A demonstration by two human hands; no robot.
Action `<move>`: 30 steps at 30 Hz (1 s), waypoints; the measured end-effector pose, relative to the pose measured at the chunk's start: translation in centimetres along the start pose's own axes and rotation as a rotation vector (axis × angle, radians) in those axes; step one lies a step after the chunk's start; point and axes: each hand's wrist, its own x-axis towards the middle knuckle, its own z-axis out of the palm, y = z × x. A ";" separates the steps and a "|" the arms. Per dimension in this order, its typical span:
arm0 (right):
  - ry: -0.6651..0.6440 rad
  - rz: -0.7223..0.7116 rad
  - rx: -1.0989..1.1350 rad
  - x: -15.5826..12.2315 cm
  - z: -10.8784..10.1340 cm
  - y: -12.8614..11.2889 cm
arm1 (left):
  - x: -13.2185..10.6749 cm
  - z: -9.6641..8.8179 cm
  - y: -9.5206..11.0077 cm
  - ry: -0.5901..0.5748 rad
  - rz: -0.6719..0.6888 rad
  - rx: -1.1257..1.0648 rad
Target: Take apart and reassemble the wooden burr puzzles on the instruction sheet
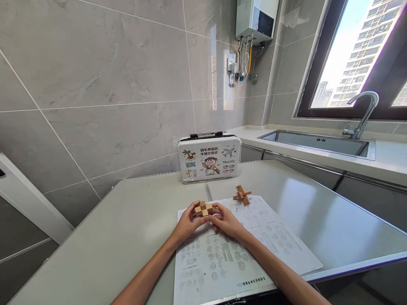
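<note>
Between both hands I hold a light wooden interlocking puzzle (203, 209) made of crossed blocks, raised a little over the printed sheet. My left hand (190, 220) grips its left side, with the thumb along the near edge. On the right side, the fingers of my right hand (225, 219) close around it; some fingertips are hidden behind the blocks. Under the hands lies a large white instruction sheet (219, 271) printed with small diagrams. A darker brown wooden cross-shaped puzzle (243, 195) rests at the sheet's far edge, beyond my right hand.
A white cartoon-printed case (209, 159) stands upright at the table's (111, 237) back edge, near the tiled wall. To the right, a counter holds a sink (318, 143) with a faucet (362, 114). A water heater (256, 21) hangs in the corner.
</note>
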 end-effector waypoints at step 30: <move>-0.234 0.084 0.104 -0.7 -0.6 -1.3 | -0.7 0.0 1.8 -0.175 -0.010 -0.066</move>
